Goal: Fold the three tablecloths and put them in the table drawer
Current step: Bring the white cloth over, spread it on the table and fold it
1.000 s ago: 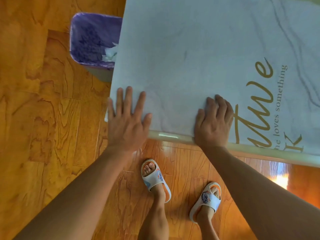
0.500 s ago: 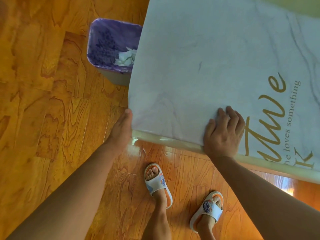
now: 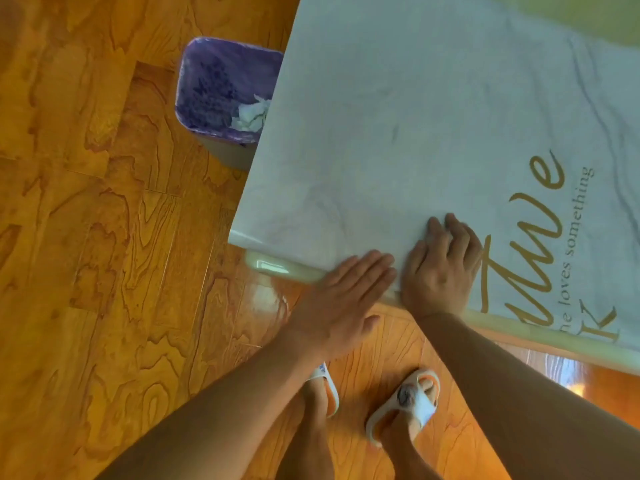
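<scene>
A white marble-patterned tablecloth [image 3: 398,140] with gold lettering lies spread flat on the table, its near left corner jutting a little past the table's cream edge [image 3: 273,266]. My left hand [image 3: 341,299] has straight fingers whose tips lie on the cloth's near edge, the palm out over the floor. My right hand [image 3: 441,268] presses on the cloth at the near edge just to the right, fingers slightly bent, beside the gold letters. No drawer is in view.
A bin lined with a purple bag [image 3: 221,95], with crumpled white paper inside, stands on the wooden floor [image 3: 86,237] by the table's left side. My feet in white and orange slippers [image 3: 405,403] stand in front of the table. A yellow-green surface [image 3: 588,15] shows at the top right.
My left hand has moved from the cloth's left corner to the right along the near edge, ending beside my right hand. The right hand has stayed pressed on the cloth.
</scene>
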Demonstrator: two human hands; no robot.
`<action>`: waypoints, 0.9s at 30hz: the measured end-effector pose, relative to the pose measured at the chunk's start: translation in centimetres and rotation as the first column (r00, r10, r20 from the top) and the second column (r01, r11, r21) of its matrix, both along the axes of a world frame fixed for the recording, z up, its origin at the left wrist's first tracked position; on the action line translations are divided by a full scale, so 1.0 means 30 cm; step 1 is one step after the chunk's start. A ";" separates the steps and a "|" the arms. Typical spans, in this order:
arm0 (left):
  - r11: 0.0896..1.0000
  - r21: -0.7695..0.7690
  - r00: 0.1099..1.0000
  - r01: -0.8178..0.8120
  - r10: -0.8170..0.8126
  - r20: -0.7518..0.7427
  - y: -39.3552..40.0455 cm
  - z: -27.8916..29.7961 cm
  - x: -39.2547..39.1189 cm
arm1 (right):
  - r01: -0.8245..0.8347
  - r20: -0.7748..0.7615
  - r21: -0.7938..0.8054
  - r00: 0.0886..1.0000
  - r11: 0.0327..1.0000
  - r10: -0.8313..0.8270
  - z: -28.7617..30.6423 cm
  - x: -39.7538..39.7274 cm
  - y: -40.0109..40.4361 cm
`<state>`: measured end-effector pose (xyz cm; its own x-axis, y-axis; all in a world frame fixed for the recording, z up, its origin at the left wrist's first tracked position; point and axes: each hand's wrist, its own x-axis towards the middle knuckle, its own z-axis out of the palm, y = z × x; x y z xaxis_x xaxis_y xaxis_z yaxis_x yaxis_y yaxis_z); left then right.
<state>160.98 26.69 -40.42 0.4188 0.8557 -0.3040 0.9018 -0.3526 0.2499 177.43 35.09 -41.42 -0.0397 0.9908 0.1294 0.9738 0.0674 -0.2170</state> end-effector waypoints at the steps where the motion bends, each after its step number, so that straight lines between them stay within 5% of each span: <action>1: 1.000 0.005 1.000 -0.014 0.014 -0.005 -0.007 -0.008 -0.047 | 0.006 -0.007 0.003 1.000 1.000 -0.006 -0.001 0.002 0.002; 8: 0.977 -0.040 0.972 -0.208 0.202 -0.124 -0.121 0.040 -0.408 | 0.010 -0.020 0.001 1.000 1.000 -0.010 0.004 0.004 -0.003; 10: 0.898 -0.109 0.904 -0.427 0.422 -0.066 -0.133 0.064 -0.386 | -0.004 -0.009 0.018 1.000 1.000 0.005 0.003 0.004 -0.012; 13: 0.482 -0.252 0.527 -0.839 0.835 -0.159 -0.279 0.065 -0.502 | 0.015 -0.015 0.037 1.000 0.999 -0.015 -0.001 -0.002 -0.007; 16: 0.336 -0.292 0.369 -0.896 0.927 -0.065 -0.429 0.052 -0.562 | 0.002 -0.019 0.042 1.000 0.999 -0.002 -0.006 -0.013 -0.006; 19: -0.152 -0.611 -0.203 -0.777 0.979 0.015 -0.339 0.083 -0.452 | 0.024 -0.001 0.005 1.000 1.000 -0.024 -0.011 -0.004 -0.008; 20: -0.170 -0.704 -0.300 -0.689 0.952 0.064 -0.280 0.098 -0.418 | 0.031 -0.004 -0.016 1.000 0.999 -0.031 -0.010 -0.001 -0.018; 23: -0.027 -0.840 -0.418 -0.541 0.876 0.241 -0.075 0.121 -0.370 | 0.017 0.001 -0.066 1.000 0.998 -0.017 -0.003 -0.009 -0.010; 27: -0.140 -0.730 -0.477 -0.669 0.834 0.278 0.046 0.164 -0.313 | 0.019 0.062 -0.244 0.998 0.970 -0.004 0.042 -0.034 -0.022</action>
